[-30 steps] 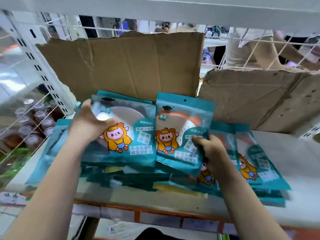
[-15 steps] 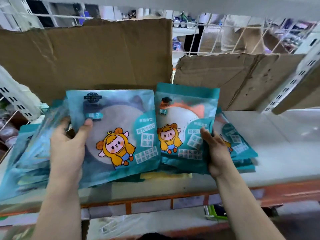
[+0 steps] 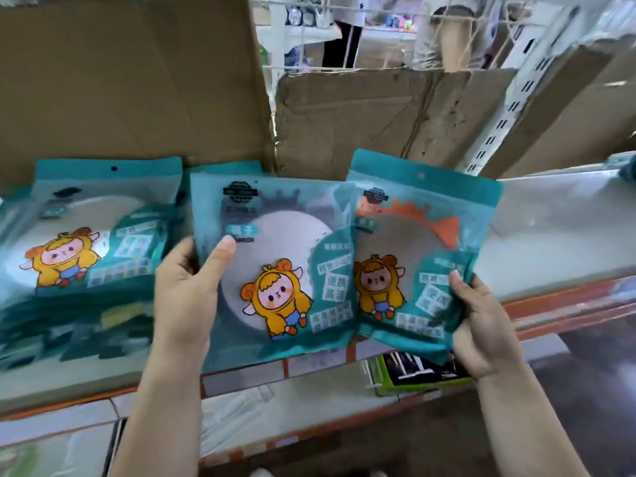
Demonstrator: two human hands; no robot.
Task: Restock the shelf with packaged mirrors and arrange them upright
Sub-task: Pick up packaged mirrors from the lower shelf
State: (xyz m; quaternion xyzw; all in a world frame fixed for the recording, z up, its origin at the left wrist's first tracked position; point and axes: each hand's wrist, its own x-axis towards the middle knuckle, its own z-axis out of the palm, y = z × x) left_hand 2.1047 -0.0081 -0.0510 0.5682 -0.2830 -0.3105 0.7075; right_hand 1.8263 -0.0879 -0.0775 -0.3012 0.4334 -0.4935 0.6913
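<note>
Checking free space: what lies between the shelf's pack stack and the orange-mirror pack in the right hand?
The grey-mirror pack gripped by the left hand lies between the stack and the orange-mirror pack, in the head view.

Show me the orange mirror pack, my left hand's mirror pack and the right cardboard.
orange mirror pack [image 3: 399, 242], head view, front window.
left-hand mirror pack [image 3: 275, 249], head view, mirror face.
right cardboard [image 3: 361, 125], head view, flat middle.

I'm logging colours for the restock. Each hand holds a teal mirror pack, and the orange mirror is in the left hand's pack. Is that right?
Not quite. The head view shows the orange mirror pack in the right hand; the left hand holds the grey mirror pack. Each hand does hold a teal pack.
</note>
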